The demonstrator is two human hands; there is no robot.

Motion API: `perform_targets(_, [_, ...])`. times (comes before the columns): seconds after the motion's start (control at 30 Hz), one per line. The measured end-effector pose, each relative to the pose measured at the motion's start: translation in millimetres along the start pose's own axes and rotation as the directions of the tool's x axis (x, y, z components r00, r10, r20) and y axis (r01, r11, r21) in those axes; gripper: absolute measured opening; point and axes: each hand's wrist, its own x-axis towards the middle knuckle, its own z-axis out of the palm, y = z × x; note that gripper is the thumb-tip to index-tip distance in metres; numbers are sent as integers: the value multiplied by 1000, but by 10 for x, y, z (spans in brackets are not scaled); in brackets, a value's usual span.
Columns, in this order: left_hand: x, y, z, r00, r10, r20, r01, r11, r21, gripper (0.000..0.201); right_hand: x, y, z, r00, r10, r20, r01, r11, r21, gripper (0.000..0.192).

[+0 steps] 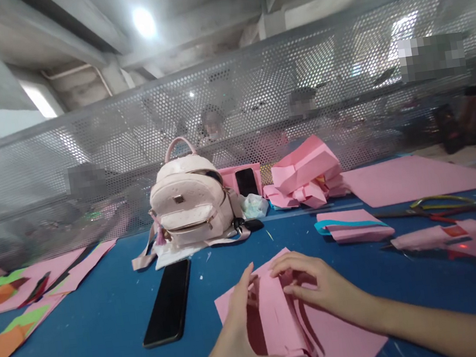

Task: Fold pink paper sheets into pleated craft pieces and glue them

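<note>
A small folded pink paper box [275, 315] lies on a flat sheet of pink paper [345, 343] in front of me. My left hand [243, 343] holds the box along its left side, with the thumb by the near end and the fingers toward the far end. From the right, my right hand [319, 285] grips the far part of the box with bent fingers, its fingertips on the top and right side. A loose flap stands out at the box's right side. Part of the left fingers is hidden behind the paper.
A black phone [169, 303] lies left of the sheet, a cream backpack [192, 199] behind it. On the right are a pink glue gun [454, 239] with a red light, scissors [437, 208] and a folded pink piece with a blue strip [355, 226]. Crumpled pink paper [303, 172] sits before a perforated metal screen [245, 100].
</note>
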Motion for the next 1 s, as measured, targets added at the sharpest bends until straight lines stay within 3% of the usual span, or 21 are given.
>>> perform_targets(0.13, [40,-169,-24,989,136,63,-143,983,115,139,1,-14,-3,1000,9,-3,-9,1000,17,29])
perform_targets(0.37, [79,-270,17,943,333,5,-331,937,113,131,6,-55,-27,1000,-16,-6,16,1000,-11,28])
perform_targets(0.53, [64,-255,14,927,375,5,-370,914,165,131,-22,-64,-30,998,-67,10,68,996,-65,30])
perform_targets(0.83, [36,-219,16,943,333,-23,-322,925,202,128,-35,-24,-24,984,-174,25,176,974,-144,47])
perform_targets(1.0, [23,-223,5,940,339,-30,-328,928,177,128,-39,-41,-23,991,-132,28,135,979,-156,50])
